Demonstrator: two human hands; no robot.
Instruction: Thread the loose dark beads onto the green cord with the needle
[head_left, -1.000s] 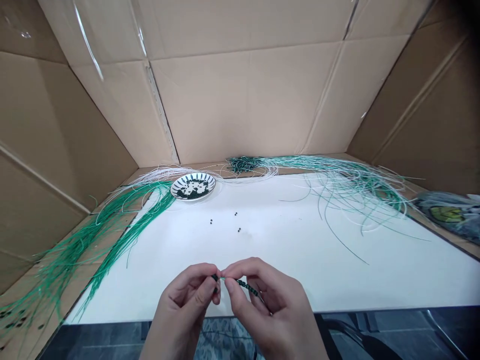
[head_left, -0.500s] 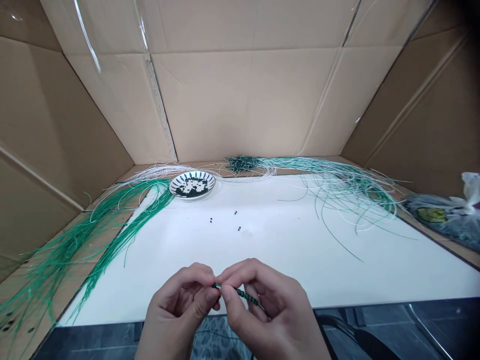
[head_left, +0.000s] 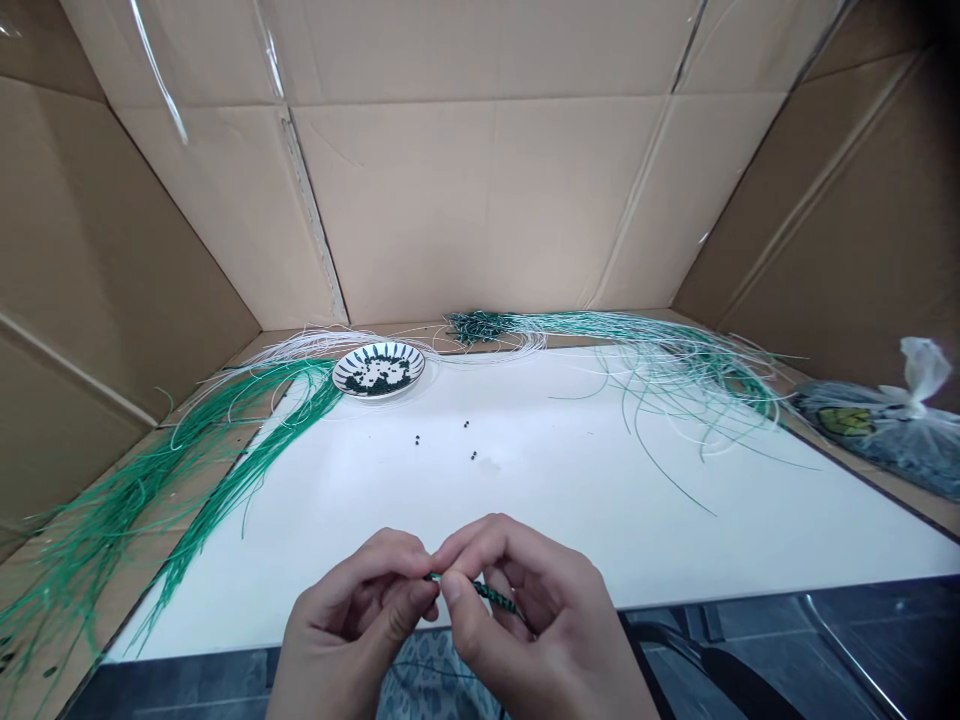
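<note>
Both my hands meet at the table's near edge around a dark green braided cord (head_left: 496,598). My right hand (head_left: 532,610) pinches the cord between thumb and forefinger, and its braided part runs back under the palm. The tip of the same cord is pinched by my left hand (head_left: 367,610), fingertips nearly touching those of the right. What lies between the fingertips is mostly hidden. Beyond the hands, several tiny dark beads (head_left: 473,456) lie in small groups on the white board (head_left: 555,480). More dark beads fill part of a striped plate (head_left: 346,382).
Long green cords (head_left: 142,490) spread along the left side. A bundle of green and white cords (head_left: 600,325) lies along the back and right. At far right sits a tied plastic bag (head_left: 892,420). Cardboard walls (head_left: 480,200) enclose the board. A black curved object (head_left: 720,670) is below, right.
The whole view has shifted slightly, so the table things appear a little further left. Both hands keep their pinch on the cord, with hardly any movement.
</note>
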